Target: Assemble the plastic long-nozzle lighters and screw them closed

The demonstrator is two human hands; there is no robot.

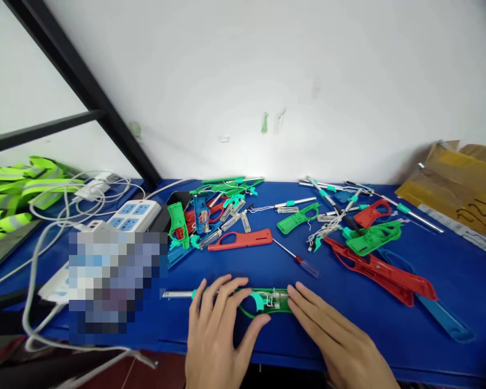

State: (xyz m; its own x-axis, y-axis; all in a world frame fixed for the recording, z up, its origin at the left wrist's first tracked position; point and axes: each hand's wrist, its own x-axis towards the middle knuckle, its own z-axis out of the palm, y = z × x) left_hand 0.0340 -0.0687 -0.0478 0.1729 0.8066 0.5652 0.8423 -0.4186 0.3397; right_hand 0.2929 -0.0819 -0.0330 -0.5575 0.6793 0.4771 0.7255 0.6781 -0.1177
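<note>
A green gas lighter (281,303) lies opened up near the front edge of the table, with its metal tube (178,294) pointing left. Inside its half-shell show a teal trigger (261,301), white wires and a clear fuel tank. My left hand (221,324) is over the middle of the lighter, fingertips along its far edge and thumb by its near edge, closed around it. My right hand (332,335) has its fingers stretched out side by side, tips touching the lighter's right end; its thumb is hidden. Beyond lies a screwdriver (305,265) with a clear red handle.
A red half-shell (243,239), green shells (375,237), more red shells (384,273) and loose tubes with wires lie farther back. Left are a power strip (132,216), white cables and a blurred patch. A cardboard box (457,189) stands right, against the white wall.
</note>
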